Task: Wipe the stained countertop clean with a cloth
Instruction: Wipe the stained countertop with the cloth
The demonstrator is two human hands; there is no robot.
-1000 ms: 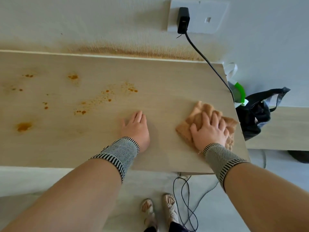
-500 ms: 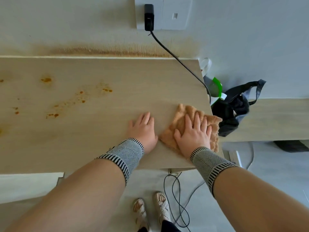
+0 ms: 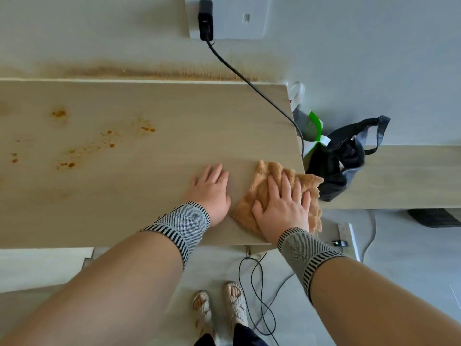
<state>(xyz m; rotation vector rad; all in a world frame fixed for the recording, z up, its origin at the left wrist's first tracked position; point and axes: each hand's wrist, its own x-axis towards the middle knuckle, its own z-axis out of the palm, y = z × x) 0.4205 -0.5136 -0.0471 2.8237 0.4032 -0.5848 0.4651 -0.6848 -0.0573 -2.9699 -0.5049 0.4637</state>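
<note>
While orange stains (image 3: 82,148) dotted the countertop (image 3: 174,136) toward 9 o'clock, right hand (image 3: 284,208) pressed flat on cloth (image 3: 264,183) at the 3 o'clock corner; left hand (image 3: 212,193) lay flat, empty. Cloth's right edge overhung; black bag (image 3: 341,161) contents unreadable.

Bright, even, soft daylight; faint shadows just left of the fingers (image 3: 287,186). Sharp centre, wide-angle bending and stretching toward edges. No glare.

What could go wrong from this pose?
1. The cloth under the right hand overhangs the countertop's right edge; wiping outward may drop it.
2. The orange stains lie far left, beyond the flat left hand.
3. The black cable crosses the corner and may snag.
</note>
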